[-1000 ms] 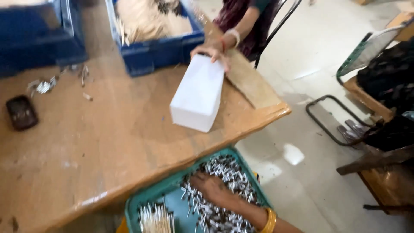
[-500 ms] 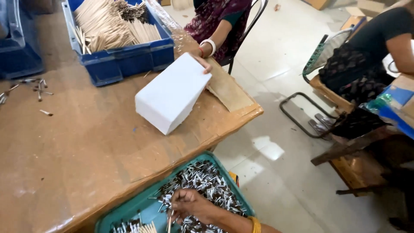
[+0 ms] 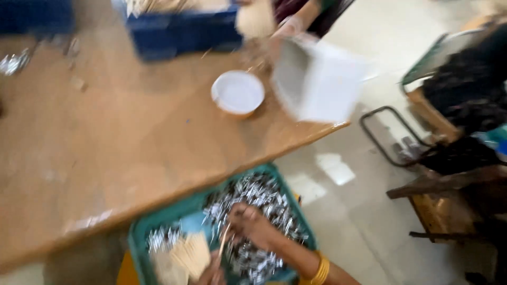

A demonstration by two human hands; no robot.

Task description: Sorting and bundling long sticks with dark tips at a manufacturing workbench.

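A heap of small silvery metal pieces [image 3: 253, 211], too many and too blurred to count, fills one green crate [image 3: 158, 221] below the table edge. The right hand [image 3: 251, 224] rests in the heap, fingers curled into it; what they grip I cannot tell. The left hand [image 3: 211, 274] shows only partly by a bundle of pale sticks [image 3: 185, 256], its fingers hidden. On the wooden table [image 3: 116, 148] stand one white round bowl [image 3: 237, 92], one white box [image 3: 322, 82] under a co-worker's hand [image 3: 288, 26], and one blue crate [image 3: 179, 31].
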